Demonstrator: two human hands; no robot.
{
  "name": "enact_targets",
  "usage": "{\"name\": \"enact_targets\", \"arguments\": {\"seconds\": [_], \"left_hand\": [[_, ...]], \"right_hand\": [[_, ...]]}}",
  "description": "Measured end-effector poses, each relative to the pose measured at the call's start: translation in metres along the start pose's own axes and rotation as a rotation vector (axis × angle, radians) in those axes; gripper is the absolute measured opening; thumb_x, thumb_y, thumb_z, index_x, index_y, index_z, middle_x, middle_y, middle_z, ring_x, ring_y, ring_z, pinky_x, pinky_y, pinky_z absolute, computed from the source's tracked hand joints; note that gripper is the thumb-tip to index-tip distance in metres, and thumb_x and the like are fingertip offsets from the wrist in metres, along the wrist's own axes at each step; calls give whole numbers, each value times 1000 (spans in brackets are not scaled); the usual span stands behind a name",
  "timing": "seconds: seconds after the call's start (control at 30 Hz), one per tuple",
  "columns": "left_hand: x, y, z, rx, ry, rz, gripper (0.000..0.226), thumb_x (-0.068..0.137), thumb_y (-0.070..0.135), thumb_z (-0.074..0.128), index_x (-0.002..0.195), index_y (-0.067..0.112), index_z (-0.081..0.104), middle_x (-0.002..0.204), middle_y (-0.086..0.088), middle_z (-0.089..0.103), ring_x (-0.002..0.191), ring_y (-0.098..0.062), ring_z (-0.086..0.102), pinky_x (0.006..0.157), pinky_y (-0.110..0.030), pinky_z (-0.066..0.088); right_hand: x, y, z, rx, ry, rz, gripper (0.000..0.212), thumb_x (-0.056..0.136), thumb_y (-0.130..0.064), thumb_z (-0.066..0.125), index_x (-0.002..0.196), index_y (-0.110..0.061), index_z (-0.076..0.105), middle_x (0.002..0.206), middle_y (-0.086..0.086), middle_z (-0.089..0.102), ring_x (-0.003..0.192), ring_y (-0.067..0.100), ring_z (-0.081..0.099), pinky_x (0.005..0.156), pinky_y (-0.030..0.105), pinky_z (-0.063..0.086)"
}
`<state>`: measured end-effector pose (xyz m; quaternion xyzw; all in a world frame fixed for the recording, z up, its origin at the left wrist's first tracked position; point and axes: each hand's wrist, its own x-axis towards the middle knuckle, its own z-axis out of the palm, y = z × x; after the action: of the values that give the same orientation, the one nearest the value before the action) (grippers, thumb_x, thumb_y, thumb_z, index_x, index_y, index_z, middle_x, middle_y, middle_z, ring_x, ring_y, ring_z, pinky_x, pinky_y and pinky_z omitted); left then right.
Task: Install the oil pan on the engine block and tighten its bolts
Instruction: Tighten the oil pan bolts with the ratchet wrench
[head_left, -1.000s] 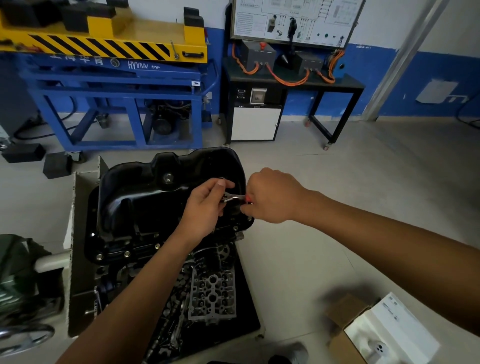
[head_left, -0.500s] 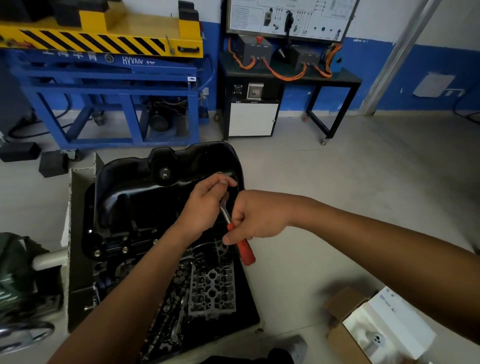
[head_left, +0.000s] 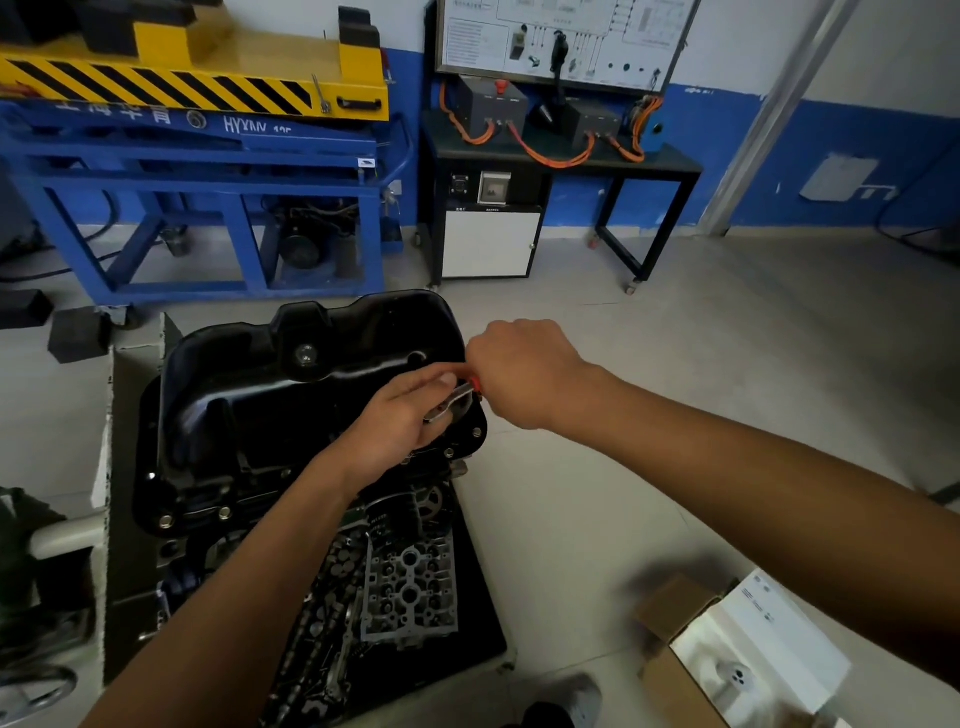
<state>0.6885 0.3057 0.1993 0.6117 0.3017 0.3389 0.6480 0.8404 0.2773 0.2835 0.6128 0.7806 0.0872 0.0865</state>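
Note:
A black oil pan (head_left: 249, 405) sits on top of the engine block (head_left: 395, 582), with several bolts along its near flange. At the pan's right edge, my left hand (head_left: 400, 415) holds the metal head of a ratchet wrench (head_left: 454, 397) down on the flange. My right hand (head_left: 524, 374) grips the wrench's red handle, which is almost wholly hidden in my fist. The bolt under the wrench head is hidden by my fingers.
The engine stands on a grey stand (head_left: 130, 519) on the concrete floor. A blue and yellow lift frame (head_left: 208, 171) and a black bench with orange cables (head_left: 561, 156) stand behind. An open cardboard box (head_left: 727, 649) lies at the lower right.
My right hand swung the red handle from pointing toward me back up and away to the pan's right edge. My left hand stayed on the wrench head.

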Motion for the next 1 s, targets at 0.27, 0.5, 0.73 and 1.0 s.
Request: {"name": "enact_targets", "arguments": {"seconds": [0.27, 0.5, 0.73, 1.0], "left_hand": [[-4, -4, -3, 2, 176, 68, 33, 100, 36, 48, 112, 14, 70, 54, 3, 41, 49, -10, 34, 51, -25, 28], [-1, -1, 6, 23, 301, 95, 39, 107, 16, 40, 99, -11, 66, 87, -24, 63, 84, -28, 58, 82, -40, 47], [-6, -5, -8, -23, 227, 62, 35, 107, 14, 37, 86, 5, 64, 74, -12, 55, 72, -26, 49, 69, -36, 42], [-10, -6, -9, -11, 125, 17, 40, 108, 17, 36, 94, 18, 74, 64, 1, 55, 55, -5, 47, 53, -19, 37]], "right_hand": [[-2, 1, 4, 107, -2, -7, 39, 89, -19, 61, 61, -21, 34, 66, -2, 35, 52, 16, 36, 47, 27, 21], [-16, -29, -6, 493, -382, -250, 48, 95, -32, 64, 53, -11, 56, 51, 2, 57, 43, 10, 44, 50, 21, 39], [-14, -37, -6, 642, -425, -262, 47, 96, -31, 65, 58, -4, 58, 52, 5, 56, 39, 8, 40, 42, 14, 32], [-2, -9, -17, 149, -397, -130, 37, 81, -42, 78, 63, -19, 56, 62, -3, 57, 63, 17, 57, 54, 28, 43]]}}
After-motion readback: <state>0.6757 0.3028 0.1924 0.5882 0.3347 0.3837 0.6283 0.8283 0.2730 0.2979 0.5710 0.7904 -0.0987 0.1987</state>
